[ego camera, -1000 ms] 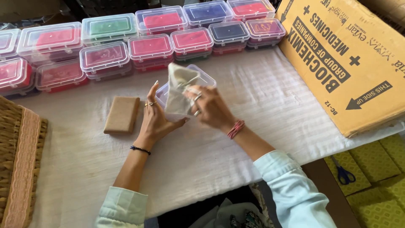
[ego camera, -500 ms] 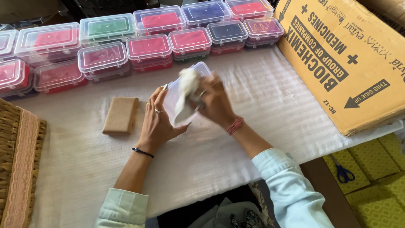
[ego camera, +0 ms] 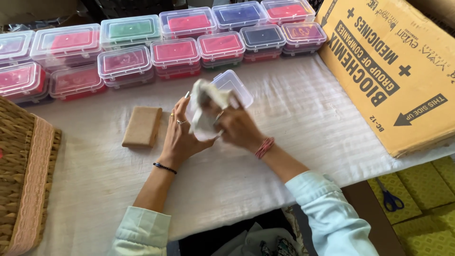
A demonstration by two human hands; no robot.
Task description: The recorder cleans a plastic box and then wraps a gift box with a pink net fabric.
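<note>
Two rows of filled plastic boxes (ego camera: 156,52) line the table (ego camera: 303,123) at twelve o'clock, a cardboard carton (ego camera: 393,71) at two. Centre, the left hand (ego camera: 182,135) cups an empty clear box (ego camera: 232,87); the right hand (ego camera: 237,125) pinches a white cloth (ego camera: 204,106) into it. Judgement: brace firmly, wipe the corners.

pale blue sleeves | left hand (ego camera: 179,137): rings, black bracelet | right: pink bracelet
</note>
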